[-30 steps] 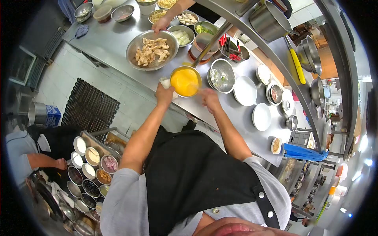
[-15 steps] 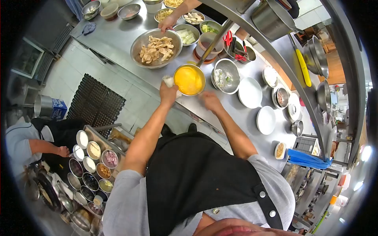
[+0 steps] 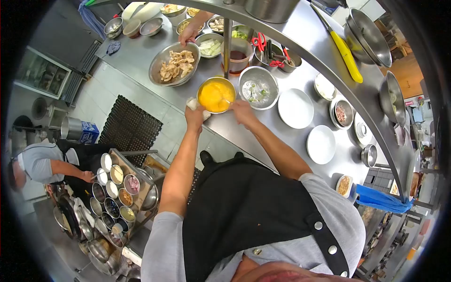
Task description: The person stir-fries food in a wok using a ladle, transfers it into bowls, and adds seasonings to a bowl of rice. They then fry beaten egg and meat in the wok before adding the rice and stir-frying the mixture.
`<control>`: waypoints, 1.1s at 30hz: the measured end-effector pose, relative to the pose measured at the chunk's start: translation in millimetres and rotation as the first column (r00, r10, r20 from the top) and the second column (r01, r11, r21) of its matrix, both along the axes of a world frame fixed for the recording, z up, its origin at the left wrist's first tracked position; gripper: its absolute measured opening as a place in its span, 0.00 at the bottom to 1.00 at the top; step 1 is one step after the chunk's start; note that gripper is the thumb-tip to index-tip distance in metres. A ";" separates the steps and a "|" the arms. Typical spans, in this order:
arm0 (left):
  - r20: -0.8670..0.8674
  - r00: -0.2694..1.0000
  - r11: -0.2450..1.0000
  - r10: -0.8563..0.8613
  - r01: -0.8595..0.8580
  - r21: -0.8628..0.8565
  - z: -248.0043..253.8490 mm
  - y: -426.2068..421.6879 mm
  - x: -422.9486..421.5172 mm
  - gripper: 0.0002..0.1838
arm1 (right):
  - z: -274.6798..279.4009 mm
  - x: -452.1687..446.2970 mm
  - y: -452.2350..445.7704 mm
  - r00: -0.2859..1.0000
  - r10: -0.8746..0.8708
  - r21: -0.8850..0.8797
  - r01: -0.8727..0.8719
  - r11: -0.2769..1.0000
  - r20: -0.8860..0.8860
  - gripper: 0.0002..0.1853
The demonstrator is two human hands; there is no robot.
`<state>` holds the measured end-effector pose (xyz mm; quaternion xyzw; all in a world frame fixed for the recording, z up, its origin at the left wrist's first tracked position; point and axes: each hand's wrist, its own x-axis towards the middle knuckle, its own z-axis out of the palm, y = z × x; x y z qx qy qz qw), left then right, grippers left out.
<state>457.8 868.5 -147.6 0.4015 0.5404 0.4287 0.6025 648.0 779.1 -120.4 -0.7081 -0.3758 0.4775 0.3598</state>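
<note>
A round metal bowl (image 3: 201, 104) of yellow liquid, like beaten egg, sits near the counter's edge. At its lower left, my left hand (image 3: 194, 117) is closed on a white cloth (image 3: 191, 103) against the bowl's side. My right hand (image 3: 241, 113) is closed at the lower right rim. A thin metal utensil (image 3: 228, 100) reaches from it into the yellow liquid; its far end is hidden. Just to the right stands a metal bowl (image 3: 258, 89) with wet, greenish remains inside.
Another person's hand (image 3: 188, 35) grips a metal bowl of pale battered pieces (image 3: 177, 66). White plates (image 3: 296, 108) lie to the right. A metal post (image 3: 227, 51) and overhead shelf (image 3: 329, 66) stand close by. At lower left, another person (image 3: 42, 162) stands beside several ingredient tins (image 3: 112, 189).
My right hand has come in to the bowl's rim, with the utensil now visible in the liquid. The other person's bowl is tipped more. The whole view has shifted slightly.
</note>
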 end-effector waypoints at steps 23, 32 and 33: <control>-0.592 0.631 0.769 -0.500 0.011 -0.639 -172.9 -632.2 -390.1 0.24 | -113.4 -88.4 -274.8 0.129 0.990 -0.646 -0.751 0.136 0.058 0.30; -0.674 0.689 0.537 0.269 -0.688 -0.488 -166.0 -829.1 -472.9 0.26 | -78.8 -295.8 -285.6 -0.414 0.910 -0.736 -0.622 -0.269 0.017 0.24; -0.673 0.636 0.503 0.376 -0.751 -0.429 -164.2 -837.8 -484.4 0.26 | -59.5 -339.2 -284.2 -0.457 0.860 -0.755 -0.640 -0.140 0.228 0.26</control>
